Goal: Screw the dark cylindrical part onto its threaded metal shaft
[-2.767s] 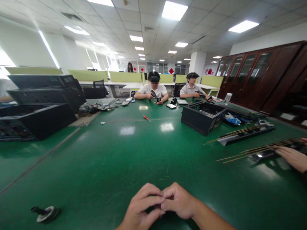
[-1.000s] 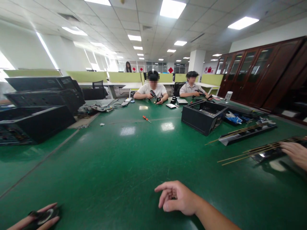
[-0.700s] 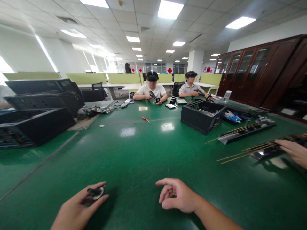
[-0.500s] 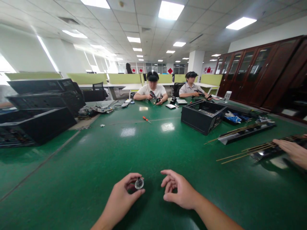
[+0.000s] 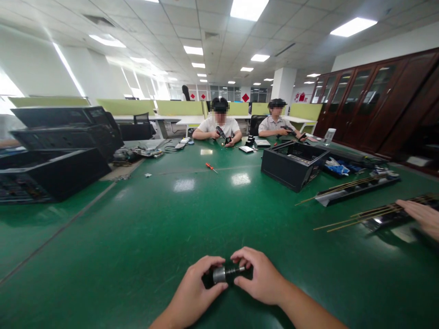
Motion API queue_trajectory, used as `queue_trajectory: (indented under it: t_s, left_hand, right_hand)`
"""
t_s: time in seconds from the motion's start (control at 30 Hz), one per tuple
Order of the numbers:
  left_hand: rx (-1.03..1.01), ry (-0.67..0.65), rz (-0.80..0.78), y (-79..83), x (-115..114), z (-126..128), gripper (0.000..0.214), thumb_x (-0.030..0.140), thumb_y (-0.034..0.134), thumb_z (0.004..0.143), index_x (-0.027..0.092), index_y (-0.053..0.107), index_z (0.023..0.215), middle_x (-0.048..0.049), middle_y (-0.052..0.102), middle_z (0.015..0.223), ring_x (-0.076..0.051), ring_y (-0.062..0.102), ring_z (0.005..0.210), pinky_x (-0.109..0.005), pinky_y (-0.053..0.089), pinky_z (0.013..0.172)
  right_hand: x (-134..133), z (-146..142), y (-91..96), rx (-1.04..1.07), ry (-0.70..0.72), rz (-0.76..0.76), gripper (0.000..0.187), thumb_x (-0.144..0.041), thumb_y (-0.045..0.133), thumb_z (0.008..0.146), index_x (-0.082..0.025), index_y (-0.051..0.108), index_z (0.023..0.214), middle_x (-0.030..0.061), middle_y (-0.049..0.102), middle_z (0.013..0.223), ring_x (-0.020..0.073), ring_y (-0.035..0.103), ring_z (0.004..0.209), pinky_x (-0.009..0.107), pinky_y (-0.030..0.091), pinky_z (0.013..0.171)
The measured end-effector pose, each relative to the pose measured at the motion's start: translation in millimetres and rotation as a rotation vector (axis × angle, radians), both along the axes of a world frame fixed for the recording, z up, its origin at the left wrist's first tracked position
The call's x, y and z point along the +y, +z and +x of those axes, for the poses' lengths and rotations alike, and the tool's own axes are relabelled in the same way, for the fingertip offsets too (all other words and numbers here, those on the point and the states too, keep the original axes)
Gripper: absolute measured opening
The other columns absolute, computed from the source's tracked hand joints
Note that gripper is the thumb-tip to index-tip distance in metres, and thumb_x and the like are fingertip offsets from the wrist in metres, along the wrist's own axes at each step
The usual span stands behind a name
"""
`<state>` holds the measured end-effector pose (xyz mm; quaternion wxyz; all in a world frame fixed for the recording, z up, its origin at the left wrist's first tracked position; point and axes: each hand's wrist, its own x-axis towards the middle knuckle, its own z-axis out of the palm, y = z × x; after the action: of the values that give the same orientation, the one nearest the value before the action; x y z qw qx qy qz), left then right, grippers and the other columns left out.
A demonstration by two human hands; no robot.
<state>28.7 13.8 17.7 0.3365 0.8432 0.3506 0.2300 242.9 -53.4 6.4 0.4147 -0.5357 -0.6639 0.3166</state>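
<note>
My left hand (image 5: pixel 202 285) is closed around a small dark cylinder with a silver collar (image 5: pixel 219 274), its thumb and fingers on either side. A thin dark stem with a bright metal tip points right from the collar, and the rear end is hidden in my palm. My right hand (image 5: pixel 255 276) is curved around the tip, with thumb and fingers apart. Whether a fingertip touches the tip I cannot tell. Both hands are low over the green table (image 5: pixel 164 228), close together.
An orange screwdriver (image 5: pixel 211 167) lies farther up the table. A black computer case (image 5: pixel 291 167) stands right of it; more cases (image 5: pixel 61 169) are stacked at left. Thin brass rods (image 5: pixel 356 220) lie at right under another person's hand (image 5: pixel 420 214). Two people (image 5: pixel 219 125) sit opposite, holding power tools.
My left hand has turned the cylinder from end-on to sideways, its stem now pointing right. It has moved right, bringing the metal tip between my right hand's fingers.
</note>
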Motion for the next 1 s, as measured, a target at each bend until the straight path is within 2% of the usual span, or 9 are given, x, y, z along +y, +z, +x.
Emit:
queue_trajectory:
  t_s: [0.13, 0.33, 0.5, 1.0]
  left_hand:
    - [0.018, -0.057, 0.031, 1.5, -0.8, 2.4, 0.024, 0.018, 0.072, 0.077, 0.024, 0.068, 0.101, -0.0024, 0.071, 0.093, -0.021, 0.066, 0.088, -0.032, 0.049, 0.081]
    - [0.017, -0.099, 0.045, 0.7, -1.0, 3.0, 0.025, 0.018, 0.071, 0.080, 0.024, 0.067, 0.103, -0.0029, 0.070, 0.096, -0.021, 0.065, 0.091, -0.032, 0.049, 0.082]
    - [0.024, -0.099, 0.048, 1.1, -1.9, 1.9, 0.023, 0.020, 0.071, 0.081, 0.023, 0.068, 0.103, -0.0033, 0.070, 0.095, -0.021, 0.065, 0.090, -0.032, 0.049, 0.082]
    - [0.013, -0.098, 0.062, 0.5, -2.1, 4.5, 0.020, 0.024, 0.070, 0.084, 0.024, 0.067, 0.103, -0.0036, 0.070, 0.095, -0.020, 0.066, 0.090, -0.031, 0.050, 0.081]
  right_hand:
    - [-0.5, -1.0, -1.2, -0.013, -0.007, -0.003, 0.034, -0.010, 0.071, 0.067, -0.022, 0.068, 0.099, -0.0003, 0.068, 0.090, 0.0153, 0.062, 0.080, 0.025, 0.046, 0.074]
    - [-1.3, -1.5, -1.3, -0.047, -0.006, -0.009, 0.028, -0.012, 0.072, 0.068, -0.022, 0.070, 0.094, -0.0012, 0.069, 0.086, 0.0147, 0.063, 0.078, 0.023, 0.045, 0.072]
    - [-2.3, -1.9, 2.7, -0.128, 0.009, 0.011, 0.019, -0.018, 0.073, 0.073, -0.022, 0.072, 0.092, -0.0012, 0.070, 0.086, 0.0149, 0.064, 0.080, 0.024, 0.043, 0.074]
    - [-1.8, -7.6, 5.2, -0.172, -0.008, 0.005, 0.010, -0.023, 0.071, 0.079, -0.023, 0.074, 0.089, -0.0007, 0.073, 0.086, 0.0153, 0.065, 0.081, 0.024, 0.042, 0.075]
